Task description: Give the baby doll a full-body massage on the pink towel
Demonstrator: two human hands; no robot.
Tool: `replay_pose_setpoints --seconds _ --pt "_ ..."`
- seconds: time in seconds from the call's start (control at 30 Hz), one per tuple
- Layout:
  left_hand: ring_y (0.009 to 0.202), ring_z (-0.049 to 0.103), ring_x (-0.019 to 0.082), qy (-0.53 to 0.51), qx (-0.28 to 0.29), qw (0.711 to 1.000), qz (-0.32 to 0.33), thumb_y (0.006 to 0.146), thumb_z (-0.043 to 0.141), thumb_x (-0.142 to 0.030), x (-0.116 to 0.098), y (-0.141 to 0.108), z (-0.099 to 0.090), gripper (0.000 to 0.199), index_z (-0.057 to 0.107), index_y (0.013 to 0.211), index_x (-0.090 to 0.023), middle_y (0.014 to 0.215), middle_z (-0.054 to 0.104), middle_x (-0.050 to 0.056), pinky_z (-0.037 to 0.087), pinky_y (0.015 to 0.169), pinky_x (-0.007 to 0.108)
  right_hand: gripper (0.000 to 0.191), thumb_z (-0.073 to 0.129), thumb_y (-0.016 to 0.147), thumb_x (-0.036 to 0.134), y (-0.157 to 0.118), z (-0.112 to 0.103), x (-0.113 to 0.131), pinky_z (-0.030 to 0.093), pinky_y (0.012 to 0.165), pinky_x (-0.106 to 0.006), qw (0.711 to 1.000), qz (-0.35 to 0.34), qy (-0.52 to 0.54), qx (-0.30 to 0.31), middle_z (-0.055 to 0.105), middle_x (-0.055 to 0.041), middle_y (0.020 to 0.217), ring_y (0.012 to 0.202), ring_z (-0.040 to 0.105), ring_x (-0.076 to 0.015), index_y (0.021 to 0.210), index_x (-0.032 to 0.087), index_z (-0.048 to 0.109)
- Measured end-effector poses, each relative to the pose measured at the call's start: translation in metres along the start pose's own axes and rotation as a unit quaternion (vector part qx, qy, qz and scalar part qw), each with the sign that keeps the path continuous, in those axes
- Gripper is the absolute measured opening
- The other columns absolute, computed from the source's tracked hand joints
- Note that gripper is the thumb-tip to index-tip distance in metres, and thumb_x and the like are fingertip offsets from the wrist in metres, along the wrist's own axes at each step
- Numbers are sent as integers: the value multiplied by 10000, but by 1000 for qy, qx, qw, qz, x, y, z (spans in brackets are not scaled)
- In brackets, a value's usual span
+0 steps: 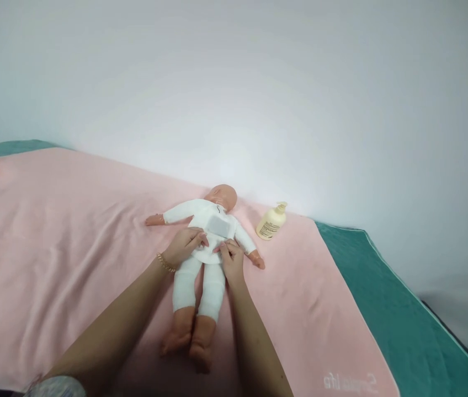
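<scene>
- A pale wall (234,99) rises behind the doll (209,256); a pink blanket (320,320) lies beneath it.
- The doll lies with its head nearest the wall, arms spread, a grey patch (219,226) on its white shirt (199,212).
- The left hand (185,242) and right hand (233,258) are at the doll's waist, slightly apart, fingers curled; whether they pinch cloth, I cannot tell.
- A bottle (270,225) is near the doll's arm.

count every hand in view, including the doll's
4: the person's left hand and right hand at the doll, one doll hand out left, the other near the pump bottle.
</scene>
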State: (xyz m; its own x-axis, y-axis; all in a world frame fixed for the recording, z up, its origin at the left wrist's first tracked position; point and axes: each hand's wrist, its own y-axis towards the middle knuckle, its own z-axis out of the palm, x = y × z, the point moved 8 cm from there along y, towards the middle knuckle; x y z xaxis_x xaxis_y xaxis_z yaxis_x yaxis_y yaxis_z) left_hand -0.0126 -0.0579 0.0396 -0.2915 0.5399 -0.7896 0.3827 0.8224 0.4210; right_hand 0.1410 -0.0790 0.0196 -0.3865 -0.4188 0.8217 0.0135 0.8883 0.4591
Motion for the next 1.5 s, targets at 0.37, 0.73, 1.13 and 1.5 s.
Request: replay_pose_setpoints --seconds 0.37,0.73,1.13,1.5 --pt "718 641 194 -3 -8 997 -75 950 347 -466 15 4 4 525 690 679 -175 727 710 48 460 722 332 372 494 872 305 5 3 -9 431 783 -307 999 36 12 0 603 -27 694 787 578 -185 577 223 705" --pt "782 622 192 -39 -126 991 -7 968 346 -434 6 -1 -14 494 682 713 -177 797 700 49 455 773 328 360 494 892 383 4 -9 -16 429 846 -315 994 45 66 -68 607 -35 814 862 580 -190 667 215 720" --pt "830 647 207 -9 -71 995 -71 946 373 -483 19 5 -5 504 707 719 -182 814 728 36 450 877 369 355 515 881 389 8 -3 -22 444 844 -321 995 76 63 -30 617 -38 798 859 596 -198 639 214 706" --pt "898 639 202 26 -88 995 -33 957 346 -452 16 9 -8 477 708 776 -200 883 736 29 247 1117 414 330 446 929 376 10 -6 -14 412 910 -341 999 18 -6 -49 630 -60 890 930 576 -203 828 205 710"
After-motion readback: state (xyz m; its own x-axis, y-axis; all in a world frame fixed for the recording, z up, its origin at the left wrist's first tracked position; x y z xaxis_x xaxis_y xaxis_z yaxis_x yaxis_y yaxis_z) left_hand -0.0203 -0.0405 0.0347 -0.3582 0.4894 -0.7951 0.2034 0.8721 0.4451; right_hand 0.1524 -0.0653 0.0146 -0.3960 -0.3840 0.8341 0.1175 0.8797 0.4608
